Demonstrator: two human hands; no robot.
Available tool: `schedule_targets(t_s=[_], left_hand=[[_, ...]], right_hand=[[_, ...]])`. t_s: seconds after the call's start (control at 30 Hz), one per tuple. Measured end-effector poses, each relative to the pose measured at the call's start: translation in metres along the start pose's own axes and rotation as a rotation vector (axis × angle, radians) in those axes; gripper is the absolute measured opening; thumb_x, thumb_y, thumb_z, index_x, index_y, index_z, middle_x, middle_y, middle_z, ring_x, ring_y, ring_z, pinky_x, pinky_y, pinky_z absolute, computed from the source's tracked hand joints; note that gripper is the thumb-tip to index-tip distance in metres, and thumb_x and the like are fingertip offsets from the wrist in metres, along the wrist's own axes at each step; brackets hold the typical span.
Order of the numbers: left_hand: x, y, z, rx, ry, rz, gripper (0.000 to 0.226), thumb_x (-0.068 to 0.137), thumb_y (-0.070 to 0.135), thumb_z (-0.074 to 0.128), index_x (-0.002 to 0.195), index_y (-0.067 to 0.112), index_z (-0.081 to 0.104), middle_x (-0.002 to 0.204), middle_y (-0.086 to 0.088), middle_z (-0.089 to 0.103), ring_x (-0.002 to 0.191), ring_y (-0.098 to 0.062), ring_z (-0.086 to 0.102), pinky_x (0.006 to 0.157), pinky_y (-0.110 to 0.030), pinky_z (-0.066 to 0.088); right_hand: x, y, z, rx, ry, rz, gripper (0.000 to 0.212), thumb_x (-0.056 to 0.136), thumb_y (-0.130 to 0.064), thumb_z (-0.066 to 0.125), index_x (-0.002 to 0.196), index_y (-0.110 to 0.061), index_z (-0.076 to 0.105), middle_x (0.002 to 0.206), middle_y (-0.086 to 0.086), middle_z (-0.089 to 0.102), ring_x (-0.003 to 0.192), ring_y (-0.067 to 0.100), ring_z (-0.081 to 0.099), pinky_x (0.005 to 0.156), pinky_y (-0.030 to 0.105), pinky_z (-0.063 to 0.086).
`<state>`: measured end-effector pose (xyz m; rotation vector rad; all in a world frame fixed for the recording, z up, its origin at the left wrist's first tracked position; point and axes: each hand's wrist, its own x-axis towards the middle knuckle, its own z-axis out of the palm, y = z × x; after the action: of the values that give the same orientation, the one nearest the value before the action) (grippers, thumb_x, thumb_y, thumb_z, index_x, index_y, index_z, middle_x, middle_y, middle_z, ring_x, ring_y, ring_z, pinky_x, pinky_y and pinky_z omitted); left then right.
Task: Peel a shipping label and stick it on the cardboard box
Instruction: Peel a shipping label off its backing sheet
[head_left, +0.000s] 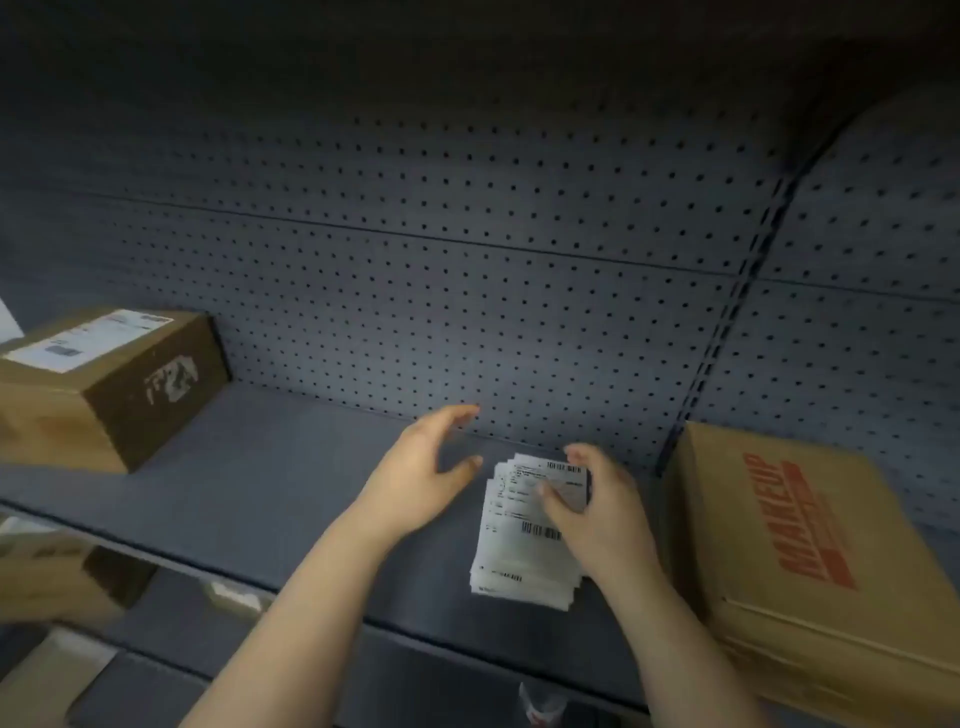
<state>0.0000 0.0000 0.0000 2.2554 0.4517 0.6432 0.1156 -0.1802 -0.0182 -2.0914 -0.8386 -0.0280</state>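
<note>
Label stack (522, 545) lies on shelf (270, 467), btwn both hands. R hand (597, 512) rests on stack's top right, fingers (550, 499) curled, touching top label. L hand (421, 467) just left, fingers spread, holding nothing. Labelled box (104, 384) far left; 2nd box (810, 545) right.

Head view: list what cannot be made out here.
- Label stack: print too small and blurred; its right edge is hidden under the right hand.
- Right-hand cardboard box: cut off by the right and bottom edges.
- Left box: cut off by the left edge; its label text is blurred.
- Lower shelf items: dark, blurred.
</note>
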Motion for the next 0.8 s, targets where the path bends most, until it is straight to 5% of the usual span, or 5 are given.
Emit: schedule_targets(t_s=[0.37, 0.47, 0.53, 0.67, 0.8], left_hand=[[0.061, -0.03, 0.069, 0.199, -0.207, -0.141, 0.04, 0.091, 0.018, 0.055, 0.131, 0.015, 0.054, 0.129, -0.013, 0.059, 0.116, -0.026, 0.056, 0.094, -0.032, 0.048], [0.076, -0.034, 0.083, 0.164, -0.229, -0.201, 0.014, 0.089, 0.016, 0.057, 0.097, 0.016, 0.069, 0.095, -0.012, 0.07, 0.089, -0.027, 0.064, 0.082, -0.032, 0.053], [0.083, -0.037, 0.09, 0.214, -0.262, -0.212, 0.017, 0.087, 0.022, 0.06, 0.07, 0.019, 0.059, 0.079, -0.01, 0.063, 0.075, -0.028, 0.061, 0.07, -0.036, 0.055], [0.089, -0.039, 0.096, 0.277, -0.279, -0.245, 0.024, 0.085, 0.033, 0.063, 0.107, 0.023, 0.065, 0.108, -0.006, 0.056, 0.091, -0.023, 0.061, 0.071, -0.031, 0.053], [0.089, -0.039, 0.095, 0.215, -0.258, -0.263, 0.01, 0.084, 0.031, 0.064, 0.093, 0.029, 0.064, 0.099, 0.0, 0.061, 0.08, -0.015, 0.062, 0.06, -0.026, 0.049]], right_hand=[[0.019, 0.033, 0.035, -0.103, -0.015, 0.155, 0.042, 0.079, -0.034, 0.071, 0.116, -0.025, 0.054, 0.113, -0.004, 0.053, 0.112, 0.017, 0.048, 0.09, 0.033, 0.047], [0.019, 0.037, 0.038, -0.111, -0.044, 0.174, 0.046, 0.077, -0.037, 0.072, 0.118, -0.028, 0.053, 0.114, -0.006, 0.05, 0.112, 0.015, 0.047, 0.089, 0.031, 0.048], [0.02, 0.039, 0.04, -0.124, -0.054, 0.167, 0.048, 0.077, -0.039, 0.072, 0.119, -0.028, 0.052, 0.116, -0.005, 0.05, 0.114, 0.015, 0.046, 0.09, 0.032, 0.047], [0.021, 0.043, 0.045, -0.126, -0.057, 0.153, 0.053, 0.074, -0.038, 0.074, 0.121, -0.026, 0.052, 0.12, -0.004, 0.051, 0.118, 0.015, 0.043, 0.093, 0.03, 0.045], [0.022, 0.048, 0.048, -0.133, -0.054, 0.15, 0.057, 0.071, -0.038, 0.078, 0.122, -0.025, 0.053, 0.122, -0.003, 0.051, 0.122, 0.015, 0.041, 0.098, 0.029, 0.043]])
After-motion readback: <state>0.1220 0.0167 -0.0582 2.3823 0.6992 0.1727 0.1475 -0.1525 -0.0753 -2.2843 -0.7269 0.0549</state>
